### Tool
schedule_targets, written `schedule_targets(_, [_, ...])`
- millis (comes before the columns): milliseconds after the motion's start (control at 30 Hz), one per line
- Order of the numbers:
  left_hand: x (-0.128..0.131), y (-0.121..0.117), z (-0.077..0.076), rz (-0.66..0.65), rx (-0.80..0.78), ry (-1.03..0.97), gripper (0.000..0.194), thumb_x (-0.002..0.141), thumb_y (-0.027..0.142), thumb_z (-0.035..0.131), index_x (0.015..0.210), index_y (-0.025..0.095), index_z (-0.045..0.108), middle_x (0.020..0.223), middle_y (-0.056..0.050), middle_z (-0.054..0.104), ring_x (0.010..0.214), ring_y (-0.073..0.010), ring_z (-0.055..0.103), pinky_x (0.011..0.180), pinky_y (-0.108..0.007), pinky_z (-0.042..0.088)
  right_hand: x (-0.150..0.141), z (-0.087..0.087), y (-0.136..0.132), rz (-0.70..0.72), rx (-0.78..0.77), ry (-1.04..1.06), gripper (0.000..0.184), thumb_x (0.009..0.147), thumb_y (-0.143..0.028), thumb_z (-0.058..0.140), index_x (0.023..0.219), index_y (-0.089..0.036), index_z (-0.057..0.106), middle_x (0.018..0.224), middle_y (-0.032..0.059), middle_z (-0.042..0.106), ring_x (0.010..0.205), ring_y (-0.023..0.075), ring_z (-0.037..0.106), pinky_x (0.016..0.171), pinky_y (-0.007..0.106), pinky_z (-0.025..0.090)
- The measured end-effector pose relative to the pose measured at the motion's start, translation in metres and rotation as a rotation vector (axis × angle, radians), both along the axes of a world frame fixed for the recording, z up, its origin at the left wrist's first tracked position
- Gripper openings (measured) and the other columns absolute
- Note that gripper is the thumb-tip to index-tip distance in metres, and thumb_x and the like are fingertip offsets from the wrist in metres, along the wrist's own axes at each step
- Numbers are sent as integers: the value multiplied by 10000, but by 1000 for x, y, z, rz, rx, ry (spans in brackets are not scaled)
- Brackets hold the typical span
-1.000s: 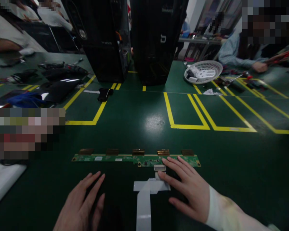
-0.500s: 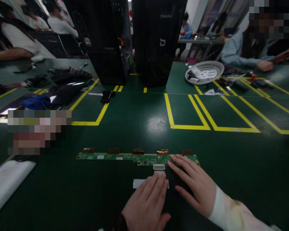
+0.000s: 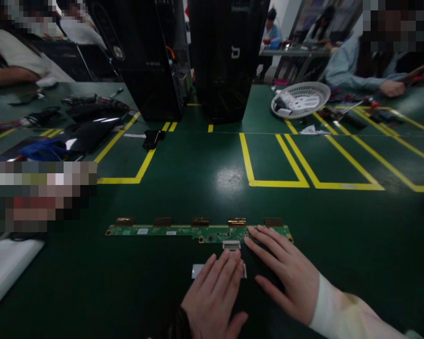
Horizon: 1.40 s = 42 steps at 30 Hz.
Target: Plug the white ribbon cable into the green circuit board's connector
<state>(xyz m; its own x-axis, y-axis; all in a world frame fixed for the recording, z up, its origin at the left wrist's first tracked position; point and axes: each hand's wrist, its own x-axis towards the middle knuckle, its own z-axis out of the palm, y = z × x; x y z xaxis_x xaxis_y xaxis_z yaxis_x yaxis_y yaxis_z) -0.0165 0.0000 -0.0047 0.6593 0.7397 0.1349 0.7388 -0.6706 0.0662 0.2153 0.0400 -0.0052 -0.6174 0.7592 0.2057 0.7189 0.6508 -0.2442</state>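
Observation:
A long narrow green circuit board (image 3: 162, 231) with several copper tabs along its far edge lies across the dark green table. A white flat ribbon cable (image 3: 198, 270) runs from the board's connector (image 3: 231, 244) toward me. My left hand (image 3: 214, 294) lies flat on the cable, fingers stretched out, fingertips just short of the connector. My right hand (image 3: 286, 273) rests open beside it, fingertips on the right part of the board.
Two tall black computer cases (image 3: 229, 52) stand at the back centre. A white basket (image 3: 300, 99) with parts sits back right. Yellow tape lines (image 3: 279, 183) mark the table. Tools and dark panels (image 3: 88, 127) lie at the left. Other people work at both sides. A white object (image 3: 7, 268) lies near left.
My left hand moved from the left of the cable onto it, covering most of it. My right hand shifted slightly right along the board.

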Motion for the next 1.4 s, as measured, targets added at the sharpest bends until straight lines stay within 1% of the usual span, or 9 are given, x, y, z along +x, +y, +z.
schedule_targets(233, [-3, 1, 1, 72, -29, -20, 537, 904, 325, 471, 1428, 221, 418, 1532, 29, 378, 1417, -155, 316, 1213, -390, 60, 0, 2, -1, -1, -2, -11, 597, 897, -344, 504, 1464, -182, 411, 1529, 67, 370, 1416, 253, 295, 1133, 448, 348])
schedule_targets(367, [-6, 4, 4, -2, -68, 12, 578, 892, 330, 478, 1451, 214, 382, 1539, 13, 357, 1407, -163, 343, 1199, -380, 166, 0, 2, -1, -8, -23, -17, 609, 887, -350, 516, 1468, -203, 408, 1534, 56, 362, 1416, 258, 296, 1128, 460, 358])
schedule_targets(500, [-6, 4, 6, 5, -102, 9, 579, 890, 307, 479, 1452, 206, 382, 1541, -1, 352, 1410, -178, 344, 1182, -393, 233, 0, 1, 0, -12, -31, 5, 606, 886, -351, 515, 1465, -202, 416, 1525, 66, 376, 1408, 264, 311, 1129, 458, 357])
schedule_targets(700, [-2, 3, 11, 29, -150, -51, 536, 927, 351, 458, 1438, 199, 401, 1527, -22, 389, 1397, -200, 372, 1180, -422, 255, 1, 0, 2, 7, -36, 19, 601, 884, -349, 517, 1456, -192, 423, 1517, 78, 386, 1410, 260, 300, 1123, 464, 360])
schedule_targets(867, [-1, 7, 22, 55, -211, -82, 525, 943, 353, 447, 1437, 186, 389, 1497, -53, 445, 1375, -214, 408, 1163, -489, 286, 2, -2, 5, 40, -12, 19, 609, 868, -326, 532, 1450, -178, 427, 1499, 107, 403, 1394, 263, 321, 1113, 481, 364])
schedule_targets(1000, [0, 0, 34, 63, -143, -104, 514, 951, 316, 438, 1443, 179, 378, 1472, -82, 477, 1370, -217, 415, 1169, -527, 252, 3, -7, 9, 56, 27, 16, 577, 895, -366, 512, 1433, -168, 449, 1472, 137, 430, 1368, 280, 354, 1084, 507, 386])
schedule_targets(1100, [-5, -13, 41, 138, -31, -96, 504, 964, 311, 403, 1456, 211, 364, 1496, -69, 445, 1399, -255, 366, 1156, -607, 211, 3, -11, 12, 64, 51, 9, 543, 929, -390, 471, 1423, -163, 464, 1451, 151, 451, 1358, 281, 369, 1081, 511, 386])
schedule_targets(1200, [-19, -25, 42, 272, 16, -57, 465, 966, 327, 379, 1419, 233, 436, 1474, -58, 476, 1388, -294, 378, 1115, -661, 248, 5, -14, 15, 69, 62, 4, 527, 949, -396, 440, 1421, -164, 466, 1447, 154, 453, 1356, 277, 373, 1082, 505, 386])
schedule_targets(1400, [-82, -37, 23, 583, 60, 7, 454, 944, 337, 358, 1322, 197, 566, 1411, -89, 544, 1339, -309, 450, 1086, -597, 343, 4, -17, 18, 60, 114, 7, 499, 958, -382, 417, 1410, -182, 478, 1403, 157, 489, 1301, 278, 440, 1059, 512, 405])
